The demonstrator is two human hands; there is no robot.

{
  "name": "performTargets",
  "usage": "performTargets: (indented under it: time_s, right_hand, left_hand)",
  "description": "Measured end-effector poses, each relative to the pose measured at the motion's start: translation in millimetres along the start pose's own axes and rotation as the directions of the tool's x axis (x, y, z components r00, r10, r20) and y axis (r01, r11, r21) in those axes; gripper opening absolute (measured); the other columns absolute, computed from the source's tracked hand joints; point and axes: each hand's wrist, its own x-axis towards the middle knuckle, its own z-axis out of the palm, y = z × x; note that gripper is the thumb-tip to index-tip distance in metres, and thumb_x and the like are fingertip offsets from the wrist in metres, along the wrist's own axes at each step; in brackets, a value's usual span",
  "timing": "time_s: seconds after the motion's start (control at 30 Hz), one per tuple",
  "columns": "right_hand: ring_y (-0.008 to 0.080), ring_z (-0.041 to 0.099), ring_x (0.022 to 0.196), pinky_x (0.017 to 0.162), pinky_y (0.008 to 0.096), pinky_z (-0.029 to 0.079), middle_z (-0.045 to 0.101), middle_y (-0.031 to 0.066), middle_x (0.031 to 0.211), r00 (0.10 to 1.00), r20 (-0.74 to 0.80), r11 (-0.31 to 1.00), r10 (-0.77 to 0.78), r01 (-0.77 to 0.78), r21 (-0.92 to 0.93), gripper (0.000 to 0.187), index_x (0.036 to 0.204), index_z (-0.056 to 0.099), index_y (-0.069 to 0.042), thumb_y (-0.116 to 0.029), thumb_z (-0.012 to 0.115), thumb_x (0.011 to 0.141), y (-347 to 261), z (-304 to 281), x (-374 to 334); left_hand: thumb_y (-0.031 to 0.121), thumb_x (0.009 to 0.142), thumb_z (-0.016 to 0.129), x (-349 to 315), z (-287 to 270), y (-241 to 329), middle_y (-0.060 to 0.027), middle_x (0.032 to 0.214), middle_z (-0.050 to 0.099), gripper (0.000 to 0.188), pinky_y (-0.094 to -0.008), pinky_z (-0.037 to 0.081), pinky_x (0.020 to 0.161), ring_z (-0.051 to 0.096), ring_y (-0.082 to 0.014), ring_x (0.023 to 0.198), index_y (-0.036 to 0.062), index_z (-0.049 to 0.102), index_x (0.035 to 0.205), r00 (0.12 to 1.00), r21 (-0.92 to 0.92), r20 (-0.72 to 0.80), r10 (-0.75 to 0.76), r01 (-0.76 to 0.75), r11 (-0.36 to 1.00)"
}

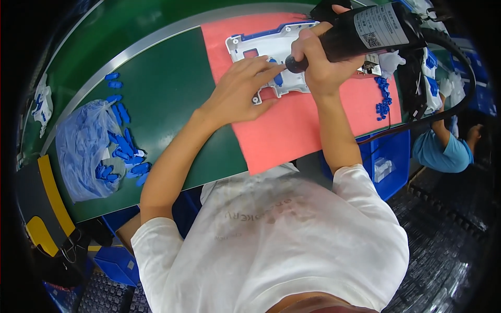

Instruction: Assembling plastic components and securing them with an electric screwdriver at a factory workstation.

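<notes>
A white plastic housing [237, 52] with blue trim lies on a pink mat [292, 130]. My left hand [242, 83] rests on its near left part, fingers stretched over it and thumb apart near the lower edge. Beside those fingertips, a blue insert [277, 78] shows in the housing. My right hand [323, 65] is wrapped around a black electric screwdriver [344, 41], which is held tilted, its nose pointing left and down close to my left fingertips. The screwdriver's tip and what it touches cannot be made out.
A clear bag [86, 146] spilling blue parts [125, 146] lies at left on the green table [172, 99]. Small blue pieces [383, 99] are heaped on the mat's right. The screwdriver's cable [467, 94] loops down the right side. Another person [443, 148] sits at far right.
</notes>
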Motion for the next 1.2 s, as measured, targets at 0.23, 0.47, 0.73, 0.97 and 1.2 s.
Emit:
performTargets:
  time_s: [0.23, 0.47, 0.73, 0.97, 1.2]
  right_hand:
    - [0.0102, 0.049, 0.046, 0.043, 0.0239, 0.041, 0.053, 0.0037, 0.066, 1.000, -0.004, 0.979, -0.016, 0.014, -0.202, 0.057, 0.130, 0.040, 0.003, 0.012, 0.062, 0.078, 9, -3, -4]
    - [0.0126, 0.054, 0.050, 0.049, 0.0282, 0.047, 0.057, 0.0072, 0.066, 0.983, 0.156, 0.979, -0.099, 0.125, -0.162, 0.049, 0.120, 0.040, 0.000, 0.019, 0.055, 0.078, 20, -21, -7]
    - [0.0121, 0.053, 0.050, 0.050, 0.0271, 0.047, 0.057, 0.0071, 0.067, 0.967, 0.202, 0.945, -0.158, 0.207, -0.252, 0.049, 0.120, 0.037, 0.000, 0.018, 0.056, 0.078, 25, -24, -12]
    - [0.0122, 0.053, 0.050, 0.050, 0.0283, 0.048, 0.059, 0.0062, 0.068, 0.964, 0.141, 0.914, -0.227, 0.261, -0.311, 0.054, 0.126, 0.036, 0.001, 0.016, 0.058, 0.079, 13, -25, -11]
    - [0.0205, 0.051, 0.043, 0.048, 0.0362, 0.049, 0.050, 0.0102, 0.054, 0.832, -0.147, 0.823, -0.536, 0.476, -0.310, 0.016, 0.066, 0.052, 0.000, 0.005, 0.058, 0.080, -83, -97, 41]
  left_hand:
    - [0.019, 0.072, 0.074, -3, 4, -4, -0.0119, 0.119, 0.060, 0.056, -0.0444, 0.041, 0.100, 0.050, -0.0343, 0.122, 0.0058, 0.060, 0.125, 1.000, 0.026, -0.006, -0.014, 0.014, 1.000]
    - [0.020, 0.072, 0.074, -3, 5, 1, -0.0181, 0.123, 0.059, 0.055, -0.0453, 0.044, 0.100, 0.053, -0.0370, 0.120, 0.0053, 0.060, 0.123, 0.995, -0.008, -0.059, -0.079, 0.079, 0.997]
    - [0.021, 0.071, 0.074, -5, 6, 0, -0.0217, 0.126, 0.058, 0.056, -0.0454, 0.045, 0.100, 0.055, -0.0386, 0.118, 0.0062, 0.059, 0.123, 0.991, -0.047, -0.062, -0.117, 0.115, 0.992]
    - [0.021, 0.073, 0.074, -1, 5, 0, -0.0182, 0.127, 0.057, 0.054, -0.0439, 0.044, 0.101, 0.054, -0.0360, 0.119, 0.0045, 0.060, 0.122, 0.999, 0.009, -0.031, -0.016, 0.017, 1.000]
    - [0.019, 0.074, 0.076, 2, -1, 11, -0.0135, 0.130, 0.057, 0.049, -0.0436, 0.044, 0.102, 0.054, -0.0349, 0.121, 0.0043, 0.063, 0.120, 1.000, 0.115, -0.001, 0.017, -0.017, 0.993]
